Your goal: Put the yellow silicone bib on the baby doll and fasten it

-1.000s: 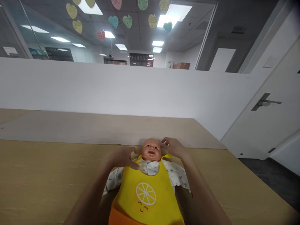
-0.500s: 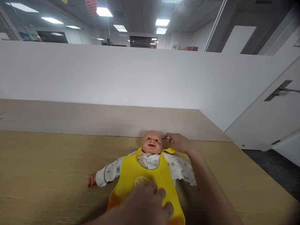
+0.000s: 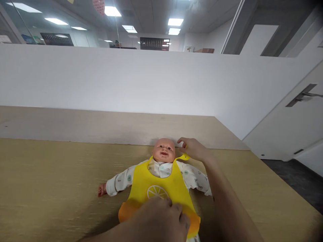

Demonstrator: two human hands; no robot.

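Observation:
A baby doll (image 3: 164, 152) lies on its back in a white patterned top (image 3: 124, 179), arms spread. A yellow bib (image 3: 141, 178) with a citrus-slice print and an orange lower part covers its chest. My left hand (image 3: 164, 215) is curled on the lower bib, hiding part of the print; its fingertips are out of sight. Beside the doll's head, my right hand (image 3: 193, 148) bends its fingers around the loose end of the bib's neck strap (image 3: 185, 157). A bit of yellow shows between those fingers.
The doll lies on a wood-coloured table (image 3: 50, 174), with a paler raised strip (image 3: 101, 126) along the back. Behind stands a white wall (image 3: 108, 79) with glass above. A white door (image 3: 290, 127) with a metal handle is at the right.
The bib's lower orange edge has come up and shows more at both sides. The strap end at my right hand is slightly higher. My left hand has shifted a little to the right.

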